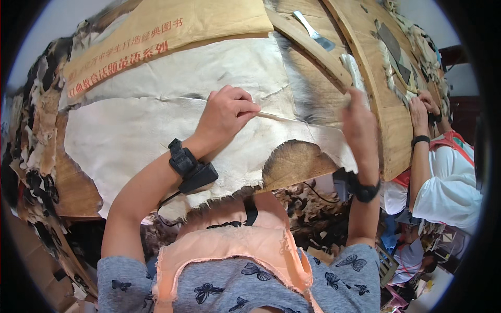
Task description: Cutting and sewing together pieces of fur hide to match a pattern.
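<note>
A large pale hide (151,130) lies skin side up across the wooden board, with fur showing along its ragged lower edge. My left hand (229,109) rests on it, thumb and fingers pinched together at the raised edge where it meets a second pale hide (219,62). To the right, my right hand (359,122) is raised over the hide's right end and smeared by motion. Its fingers, and anything in them, cannot be made out.
Yellow printed paper (219,18) covers the far hide. A wooden strip (313,49) and a scraper (314,32) with a pale handle lie at the far right. Fur pieces (42,125) hang at the left. A co-worker's hands (422,109) work on the board beyond the right-hand ledge.
</note>
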